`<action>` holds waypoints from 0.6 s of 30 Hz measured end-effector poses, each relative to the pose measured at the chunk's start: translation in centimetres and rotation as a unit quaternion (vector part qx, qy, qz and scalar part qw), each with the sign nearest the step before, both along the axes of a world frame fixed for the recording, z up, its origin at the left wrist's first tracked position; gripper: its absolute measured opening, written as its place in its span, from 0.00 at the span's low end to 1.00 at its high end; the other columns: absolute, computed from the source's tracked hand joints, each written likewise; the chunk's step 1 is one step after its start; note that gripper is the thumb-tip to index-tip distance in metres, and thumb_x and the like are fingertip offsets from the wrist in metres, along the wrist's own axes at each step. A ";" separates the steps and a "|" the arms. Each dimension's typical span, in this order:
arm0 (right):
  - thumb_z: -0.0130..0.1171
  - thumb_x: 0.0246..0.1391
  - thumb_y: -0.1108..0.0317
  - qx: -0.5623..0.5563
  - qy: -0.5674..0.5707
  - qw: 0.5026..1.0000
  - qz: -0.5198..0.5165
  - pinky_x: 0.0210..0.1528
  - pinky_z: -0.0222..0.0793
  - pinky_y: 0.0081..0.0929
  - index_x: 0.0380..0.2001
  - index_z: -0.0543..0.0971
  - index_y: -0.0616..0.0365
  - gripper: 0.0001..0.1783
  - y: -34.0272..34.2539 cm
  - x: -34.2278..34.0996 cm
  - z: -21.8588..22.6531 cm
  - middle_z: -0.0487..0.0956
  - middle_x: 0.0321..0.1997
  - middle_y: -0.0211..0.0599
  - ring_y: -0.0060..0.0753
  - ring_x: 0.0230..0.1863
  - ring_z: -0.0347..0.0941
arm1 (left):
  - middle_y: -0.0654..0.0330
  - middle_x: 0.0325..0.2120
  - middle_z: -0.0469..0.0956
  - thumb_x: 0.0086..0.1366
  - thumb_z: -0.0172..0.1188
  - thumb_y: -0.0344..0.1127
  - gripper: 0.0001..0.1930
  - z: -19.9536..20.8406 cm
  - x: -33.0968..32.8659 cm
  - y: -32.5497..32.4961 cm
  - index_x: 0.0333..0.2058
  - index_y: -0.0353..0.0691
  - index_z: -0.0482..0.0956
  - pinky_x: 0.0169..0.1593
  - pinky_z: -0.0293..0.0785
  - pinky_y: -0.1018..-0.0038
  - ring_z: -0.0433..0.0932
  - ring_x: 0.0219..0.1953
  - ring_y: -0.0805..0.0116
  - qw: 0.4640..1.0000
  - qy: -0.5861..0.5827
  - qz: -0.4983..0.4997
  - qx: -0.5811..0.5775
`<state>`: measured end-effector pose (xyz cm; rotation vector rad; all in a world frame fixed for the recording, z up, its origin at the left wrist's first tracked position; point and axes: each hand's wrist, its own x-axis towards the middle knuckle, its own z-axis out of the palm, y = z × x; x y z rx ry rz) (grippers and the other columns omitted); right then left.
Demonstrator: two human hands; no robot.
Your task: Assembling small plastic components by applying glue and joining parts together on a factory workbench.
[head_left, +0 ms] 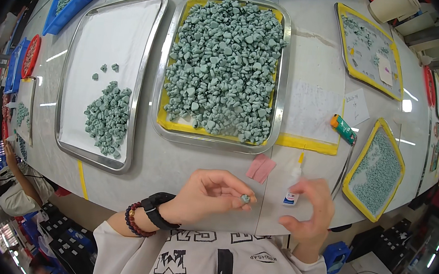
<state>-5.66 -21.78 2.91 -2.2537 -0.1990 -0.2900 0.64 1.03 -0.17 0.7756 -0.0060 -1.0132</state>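
Between the thumb and fingertips of my left hand is a small grey-green stone-like piece. My right hand is open, its thumb and index finger curved wide apart. Beside that index finger a small white glue bottle with a yellow nozzle stands upright on the table; the hand is not closed round it. A folded pink cloth lies between the two hands, a little farther off. Straight ahead, a metal tray is heaped with similar grey-green pieces.
To the left, a white-lined metal tray holds a smaller pile. At right are a yellow-edged tray of tiny pieces, a green-and-orange tool and another yellow-edged tray. A blue bin stands far left. Another person sits at left.
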 end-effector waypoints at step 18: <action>0.54 0.51 0.38 0.430 -0.146 0.891 0.031 0.29 0.67 0.33 0.33 0.71 0.60 0.31 3.7 -1.7 -3.0 0.71 0.27 0.37 0.40 0.31 0.68 | 0.48 0.41 0.76 0.59 0.55 0.18 0.10 0.4 0.2 -0.3 0.40 0.31 0.75 0.45 0.76 0.70 0.79 0.40 0.62 0.996 0.086 -0.026 -0.025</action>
